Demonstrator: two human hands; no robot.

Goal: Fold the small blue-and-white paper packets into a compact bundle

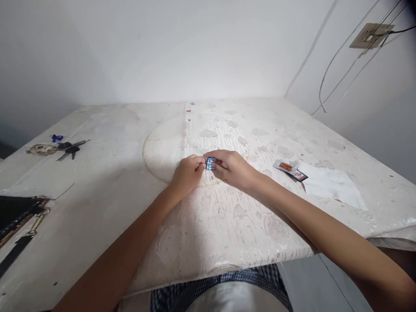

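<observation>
One small blue-and-white piece (211,163), held between both hands over the middle of the surface (113,203); white strokes and blue marks show on its near side, lettering too small to read; that patterned side faces back toward the wearer; fingers cover its ends, so I cannot tell its long axis or which end leads; left hand (189,172) pinches its left edge, thumb and fingers closed together; right hand (233,168) grips from the right, fingers bent over the top and the thumb side below; two hands in all, both engaged with the one piece. To the right, apart from the hands, one silvery packet (285,166) with an orange-brown patch, overlapping one dark-edged card (299,175); the card bears a red-and-white label, its writing not legible; both slant down to the right; just beside and partly under them, one white sheet (331,186), flat. Far left, one bunch of dark keys (69,147), at least two, next to one pale oval fob (42,150); one small blue-purple item (56,138) just behind; nearer, at the left edge, one black bag (16,212), partly out of view, with one metal clip (39,220); one wall socket (372,35) upper right, a cable plugged in.
</observation>
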